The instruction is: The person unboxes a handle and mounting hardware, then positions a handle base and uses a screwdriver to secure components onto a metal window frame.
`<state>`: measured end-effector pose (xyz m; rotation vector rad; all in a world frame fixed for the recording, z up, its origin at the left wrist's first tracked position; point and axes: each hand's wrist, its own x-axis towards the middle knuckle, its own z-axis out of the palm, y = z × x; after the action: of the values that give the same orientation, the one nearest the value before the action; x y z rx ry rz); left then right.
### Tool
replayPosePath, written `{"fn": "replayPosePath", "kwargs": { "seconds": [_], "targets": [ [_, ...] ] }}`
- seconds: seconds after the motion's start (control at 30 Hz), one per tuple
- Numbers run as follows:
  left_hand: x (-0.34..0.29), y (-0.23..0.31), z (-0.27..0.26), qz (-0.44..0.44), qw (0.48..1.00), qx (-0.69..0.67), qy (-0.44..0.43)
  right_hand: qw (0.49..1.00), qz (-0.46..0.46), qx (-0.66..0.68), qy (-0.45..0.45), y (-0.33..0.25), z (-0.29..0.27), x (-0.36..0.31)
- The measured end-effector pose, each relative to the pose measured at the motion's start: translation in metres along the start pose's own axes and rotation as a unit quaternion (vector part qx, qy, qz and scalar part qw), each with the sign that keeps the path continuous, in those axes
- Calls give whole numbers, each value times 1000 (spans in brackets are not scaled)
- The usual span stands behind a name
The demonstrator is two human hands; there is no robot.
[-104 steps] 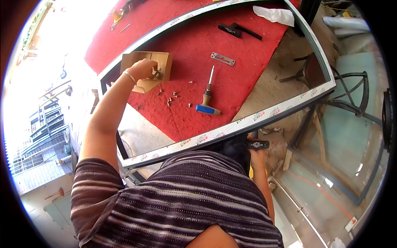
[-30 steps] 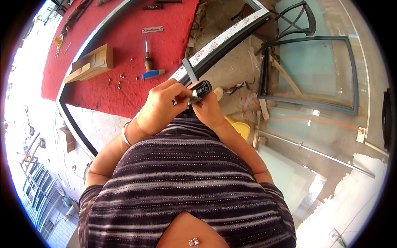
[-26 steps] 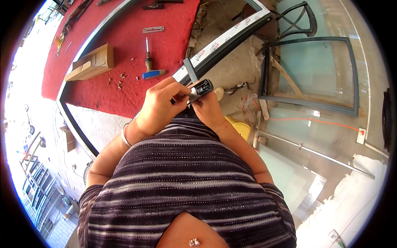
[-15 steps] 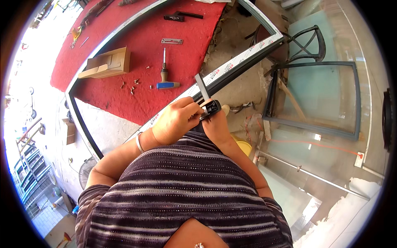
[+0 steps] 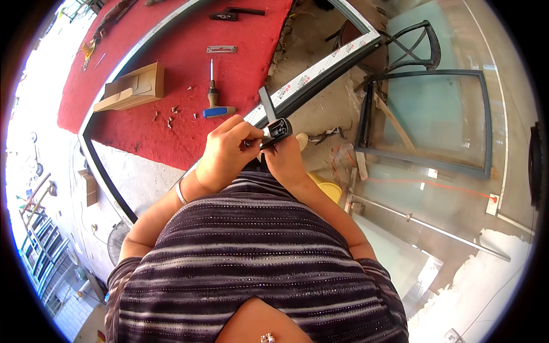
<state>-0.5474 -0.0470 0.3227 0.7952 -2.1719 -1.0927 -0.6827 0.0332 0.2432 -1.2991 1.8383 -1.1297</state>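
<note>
Handle's up in the air, so drop risk
Right hand (image 5: 286,159) is wrapped under the black handle (image 5: 279,130) at the waist; left hand (image 5: 226,153) is pinched in close, can't tell on what. Loosened fingers could drop it onto the frame (image 5: 320,72).

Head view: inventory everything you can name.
Carpet: one, red, upper left
Large frame: one, white and black, over carpet
Small frame: one, grey, right
Glass panes: several, greenish, right
Held handle: one, black, centre
Spare handle: one, black, carpet top
Slotted plate: one, grey, carpet
Screwdriver: one, blue and tan, carpet
Screws: several, colour unclear, beside screwdriver
Box: one, brown, carpet left
Chair: one, dark, upper right
Cord: one, orange, right
Bracelet: one, silver, left of centre
Striped top: one, dark, bottom
Left hand: one, bare, at held handle
Right hand: one, bare, gripping handle
</note>
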Motion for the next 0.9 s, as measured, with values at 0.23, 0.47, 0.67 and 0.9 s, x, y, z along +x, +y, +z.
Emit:
{"fn": "replayPosePath", "kwargs": {
  "seconds": [0.23,0.47,0.67,0.9],
  "targets": [
    [-1,0,-3,22,1000,18,-1,999,7,11,32,-2,6,-2],
    [4,-6,-1,126,989,72,-18,999,-3,-19,30,3,8,-2],
    [-1,-9,2,33,999,11,-22,997,14,62,44,4,8,-1],
    [-4,-9,9,56,998,35,-17,990,-6,137,19,9,9,-6]
  ]
}}
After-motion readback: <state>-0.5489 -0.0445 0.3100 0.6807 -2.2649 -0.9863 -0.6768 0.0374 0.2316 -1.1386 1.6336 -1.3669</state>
